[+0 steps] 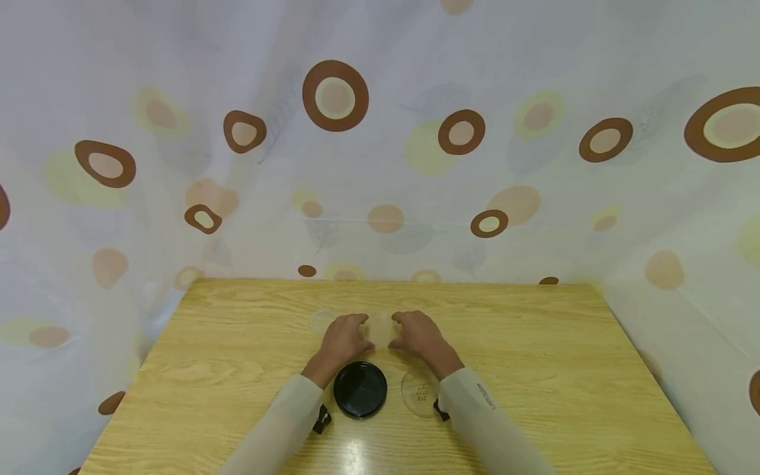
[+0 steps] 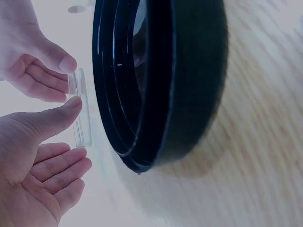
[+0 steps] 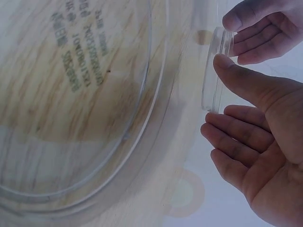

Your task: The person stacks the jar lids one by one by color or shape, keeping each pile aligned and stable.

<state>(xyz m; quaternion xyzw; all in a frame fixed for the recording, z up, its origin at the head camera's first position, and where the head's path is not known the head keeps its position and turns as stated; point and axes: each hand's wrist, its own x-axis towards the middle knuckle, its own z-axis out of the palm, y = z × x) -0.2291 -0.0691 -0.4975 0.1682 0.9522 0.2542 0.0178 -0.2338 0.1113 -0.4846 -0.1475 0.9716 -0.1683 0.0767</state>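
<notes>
Between the two hands is a clear petri dish (image 1: 380, 330), faint from above and seen edge-on in both wrist views. My left hand (image 1: 343, 340) holds its left side, thumb at the rim and fingertips at the opposite edge. On the right side my right hand (image 1: 418, 335) grips it the same way. Closer to me, below the left hand, lies a round black dish (image 1: 359, 389) with a raised rim. A larger clear dish (image 1: 418, 393) with printed lettering sits beside the right wrist, partly covered by the sleeve.
Another clear round piece (image 1: 322, 320) lies just left of the left hand. Everything rests on a wood-grain table (image 1: 534, 369). Behind and at both sides hangs a pale curtain (image 1: 392, 178) with brown ring patterns, meeting the table's edges.
</notes>
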